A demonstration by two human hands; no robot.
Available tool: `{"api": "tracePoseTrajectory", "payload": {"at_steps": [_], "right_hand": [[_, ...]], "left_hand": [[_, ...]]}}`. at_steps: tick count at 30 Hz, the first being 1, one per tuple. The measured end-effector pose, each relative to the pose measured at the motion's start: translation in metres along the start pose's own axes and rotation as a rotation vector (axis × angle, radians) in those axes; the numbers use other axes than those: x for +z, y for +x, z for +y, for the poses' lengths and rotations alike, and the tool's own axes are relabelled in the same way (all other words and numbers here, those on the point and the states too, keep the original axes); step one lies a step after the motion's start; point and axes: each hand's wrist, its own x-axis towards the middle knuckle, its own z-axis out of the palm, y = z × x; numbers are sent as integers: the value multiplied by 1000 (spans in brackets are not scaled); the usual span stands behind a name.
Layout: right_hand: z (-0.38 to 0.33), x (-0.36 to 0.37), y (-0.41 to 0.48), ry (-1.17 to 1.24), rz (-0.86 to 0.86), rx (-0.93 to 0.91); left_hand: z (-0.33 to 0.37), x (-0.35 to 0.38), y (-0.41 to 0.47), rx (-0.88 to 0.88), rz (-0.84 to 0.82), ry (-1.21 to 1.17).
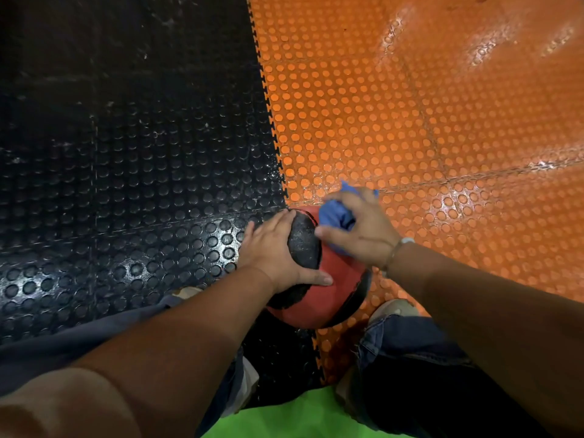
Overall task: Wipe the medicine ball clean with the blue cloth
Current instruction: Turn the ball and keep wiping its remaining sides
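Black floor mat [126, 153] on the left: rubber, round raised studs, glossy.

Left arm reaches in from near-left. Left hand [275, 251] lies flat and spread on the left side of the medicine ball [335, 279], fingers toward far, thumb across the near side. It holds nothing, just presses.

Ball sits on the floor at the toothed seam between the mats, between two shoes. It's a sphere, so no long axis. Grainy surface, red with curved black panels.

Right hand [363, 229] on the ball's far-right top, fingers curled round the bunched blue cloth [335, 216], cloth touching the ball. Thin bracelet [395, 251] at the wrist.

Orange floor mat [410, 105] on the right: same studs, shiny.
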Motion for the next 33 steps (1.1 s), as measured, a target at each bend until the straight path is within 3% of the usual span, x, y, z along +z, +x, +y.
{"api": "tracePoseTrajectory", "payload": {"at_steps": [3, 6, 8, 11, 16, 21, 26, 31, 33], "right_hand": [[7, 3, 3, -244, -105, -56], [7, 0, 5, -284, -60, 85], [3, 2, -4, -326, 4, 69], [2, 1, -16, -333, -11, -21], [18, -15, 1, -348, 66, 158], [1, -2, -24, -358, -17, -35], [10, -16, 6, -397, 53, 130], [-4, -2, -18, -416, -70, -52], [6, -10, -3, -402, -33, 55]], "left_hand": [[1, 3, -1, 51, -24, 55], [10, 4, 2, 58, -44, 60], [18, 5, 3, 52, -56, 76], [26, 5, 3, 51, -83, 80], [36, 10, 3, 81, -80, 93], [33, 4, 7, 61, -138, 122], [36, 2, 8, 29, -128, 105], [35, -3, 13, 6, -165, 114], [37, -2, 12, 20, -165, 122]]}}
